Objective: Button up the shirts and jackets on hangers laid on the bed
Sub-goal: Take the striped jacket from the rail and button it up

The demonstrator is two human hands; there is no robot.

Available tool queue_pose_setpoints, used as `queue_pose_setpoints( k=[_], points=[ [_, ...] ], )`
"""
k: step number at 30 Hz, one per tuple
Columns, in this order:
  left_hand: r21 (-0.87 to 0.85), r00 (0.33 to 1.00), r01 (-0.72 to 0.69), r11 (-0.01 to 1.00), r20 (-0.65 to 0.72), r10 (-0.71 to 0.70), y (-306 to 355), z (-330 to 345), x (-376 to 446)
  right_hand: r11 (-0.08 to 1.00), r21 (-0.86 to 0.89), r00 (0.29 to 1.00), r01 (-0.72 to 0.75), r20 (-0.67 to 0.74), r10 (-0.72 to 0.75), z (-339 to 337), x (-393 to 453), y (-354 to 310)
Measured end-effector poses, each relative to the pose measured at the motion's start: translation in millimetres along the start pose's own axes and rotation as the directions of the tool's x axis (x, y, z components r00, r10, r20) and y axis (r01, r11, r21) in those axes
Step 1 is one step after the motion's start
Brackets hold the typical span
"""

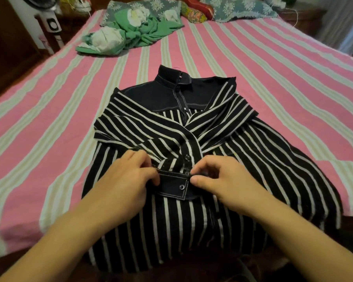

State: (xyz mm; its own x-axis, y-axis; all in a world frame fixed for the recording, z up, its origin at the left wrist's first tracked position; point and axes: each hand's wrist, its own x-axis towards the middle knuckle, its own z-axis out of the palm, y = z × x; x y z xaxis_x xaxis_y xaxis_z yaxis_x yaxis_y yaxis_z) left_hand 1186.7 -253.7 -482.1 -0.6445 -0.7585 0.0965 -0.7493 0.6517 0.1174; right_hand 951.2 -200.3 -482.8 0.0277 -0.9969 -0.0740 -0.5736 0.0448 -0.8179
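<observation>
Pink-striped bed [273, 64]: left hand [128, 180] pins the cuff [172, 185] flat, right hand [218, 180] pinches its edge; align button with hole before pushing.

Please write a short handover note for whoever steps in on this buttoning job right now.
Left hand: holds the left end of the dark cuff against the striped shirt.
Right hand: fingertips pinch the fabric at the cuff's right end, beside a button.
The shirt lies front-up in the middle of the bed, sleeves crossed over its chest, collar away from you.
Done: the top of the placket looks closed.
Left: the cuff button under the hands; the lower front cannot be judged.
Green cloth lies near the pillows.
</observation>
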Motion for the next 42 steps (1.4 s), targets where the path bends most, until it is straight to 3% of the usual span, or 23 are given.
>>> queue_pose_setpoints(
  k=[4, 7, 9, 13, 15, 19, 23, 26, 29, 32, 37, 40, 42],
  points=[
    [-0.265, 0.971, 0.128, 0.956, -0.163, -0.176, 31, 0, -11, 0.971, -0.234, 0.997, -0.040, 0.048, 0.053, 14, -3, -6],
    [-0.102, 0.967, 0.159, 0.982, -0.184, -0.175, 44, 23, -11, 0.919, -0.390, 0.998, -0.057, -0.033, 0.048, 22, -4, -9],
    [0.005, 0.962, 0.193, 0.981, -0.197, -0.188, 49, 31, -8, 0.918, -0.387, 0.995, -0.087, -0.077, 0.062, 24, -1, -7],
    [0.108, 0.961, 0.257, 0.960, -0.134, -0.242, 66, 28, -11, 0.977, -0.158, 0.981, -0.141, -0.153, 0.116, 21, 5, -5],
    [0.055, 0.949, 0.311, 0.949, -0.075, -0.307, 71, 24, -16, 0.985, -0.105, 0.984, -0.138, -0.129, 0.124, 22, 5, -5],
    [-0.185, 0.915, 0.347, 0.919, -0.149, -0.375, 62, 17, -22, 0.989, 0.021, 0.983, -0.147, -0.108, 0.148, 26, 4, -5],
    [-0.338, 0.917, 0.312, 0.888, -0.139, -0.375, 50, 11, -28, 0.907, 0.377, 0.972, -0.189, -0.059, 0.227, 32, 3, -12],
    [-0.309, 0.898, 0.369, 0.876, -0.126, -0.423, 35, 11, -30, 0.847, 0.490, 0.971, -0.209, 0.003, 0.238, 41, 4, -16],
    [-0.485, 0.842, 0.414, 0.770, -0.116, -0.526, 26, 13, -29, 0.841, 0.500, 0.974, -0.206, 0.019, 0.227, 51, 7, -20],
    [-0.684, 0.784, 0.362, 0.633, -0.144, -0.604, 25, 14, -28, 0.819, 0.539, 0.976, -0.198, 0.035, 0.213, 55, 11, -25],
    [-0.858, 0.768, 0.268, 0.437, -0.083, -0.635, 23, 10, -20, 0.748, 0.623, 0.972, -0.232, 0.112, 0.207, 58, 19, -36],
    [-0.893, 0.731, 0.204, 0.401, -0.134, -0.669, 21, 0, -19, 0.787, 0.593, 0.984, -0.170, 0.065, 0.164, 57, 22, -45],
    [-0.940, 0.710, 0.127, 0.316, -0.136, -0.691, 18, -6, -19, 0.843, 0.530, 0.994, -0.095, 0.011, 0.105, 55, 22, -52]
  ],
)
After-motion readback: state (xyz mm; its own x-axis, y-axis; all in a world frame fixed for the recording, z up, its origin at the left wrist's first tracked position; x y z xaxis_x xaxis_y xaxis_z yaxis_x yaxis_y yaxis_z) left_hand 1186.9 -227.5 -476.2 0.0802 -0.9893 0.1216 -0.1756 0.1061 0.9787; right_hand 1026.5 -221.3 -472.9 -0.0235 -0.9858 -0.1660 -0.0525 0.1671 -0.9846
